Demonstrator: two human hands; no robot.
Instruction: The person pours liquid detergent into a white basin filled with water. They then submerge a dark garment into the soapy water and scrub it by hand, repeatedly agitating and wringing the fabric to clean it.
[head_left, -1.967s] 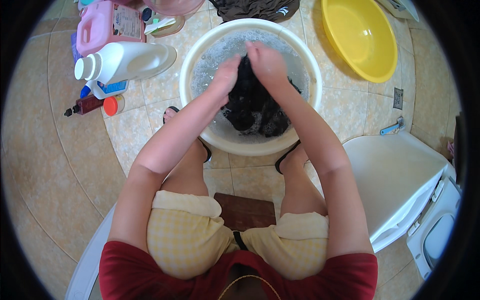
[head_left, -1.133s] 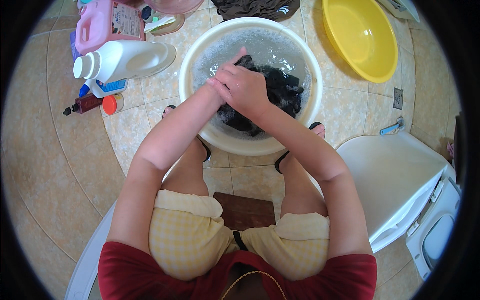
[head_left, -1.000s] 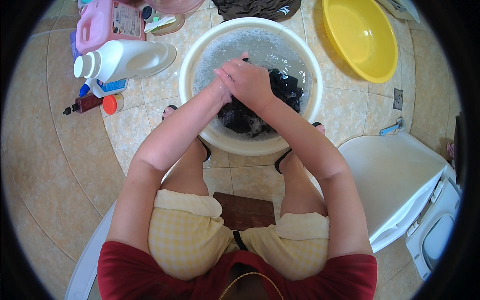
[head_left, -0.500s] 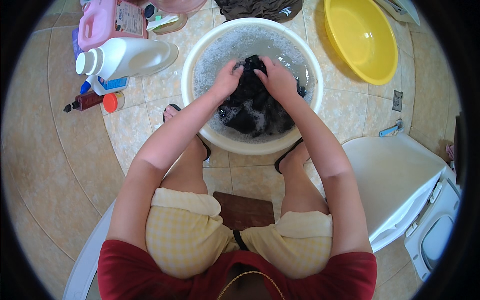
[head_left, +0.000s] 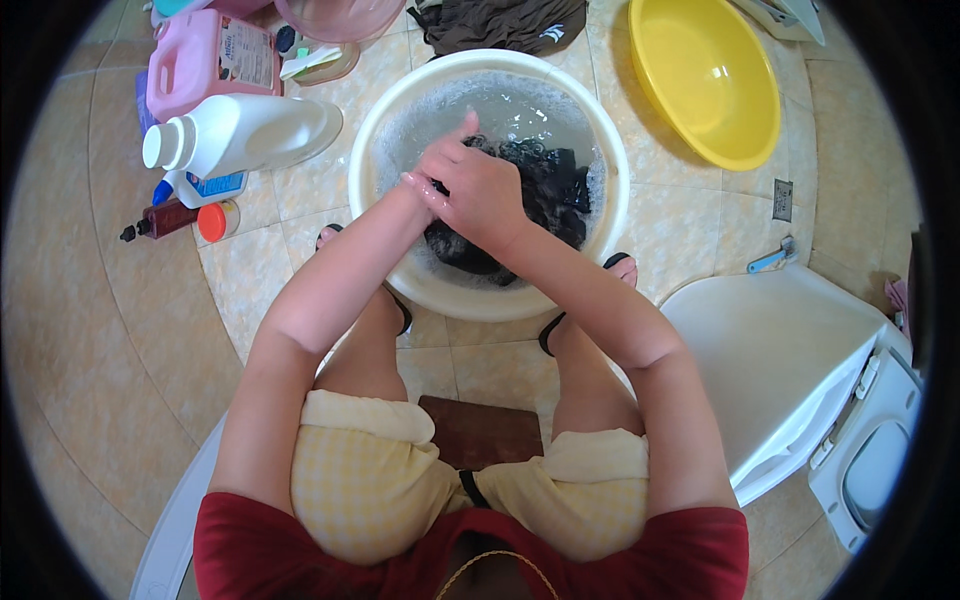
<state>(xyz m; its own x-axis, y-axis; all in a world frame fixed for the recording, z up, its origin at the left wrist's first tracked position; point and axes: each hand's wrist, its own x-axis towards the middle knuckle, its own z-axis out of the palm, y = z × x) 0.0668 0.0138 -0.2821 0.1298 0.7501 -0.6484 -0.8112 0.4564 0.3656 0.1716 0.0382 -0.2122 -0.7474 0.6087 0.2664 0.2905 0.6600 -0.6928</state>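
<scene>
A round cream-white basin (head_left: 362, 205) holds cloudy, sudsy water. Black cloth (head_left: 560, 185) lies soaked in it, partly under the surface, and neither hand grips it. Above the basin my two hands cross. My right hand (head_left: 485, 195) is wet and closed over my left wrist, its fingertips curling round the inner side. Behind it my left hand (head_left: 445, 155) is largely covered; one digit sticks up, stretched out, and the hand appears to hold nothing.
On the left stand a white bottle (head_left: 260, 135), a pink jug (head_left: 215, 62), an orange-lidded jar (head_left: 217, 221) and a dark red bottle (head_left: 168, 218). A yellow basin (head_left: 705, 85) sits at far right, dark brown cloth (head_left: 500, 25) beyond. A blue-handled brush (head_left: 770, 260) lies near a white appliance (head_left: 770, 350).
Both hands have let go of the black cloth and come up out of it. My right hand has moved left across onto my left wrist. The cloth now lies loose in the water.
</scene>
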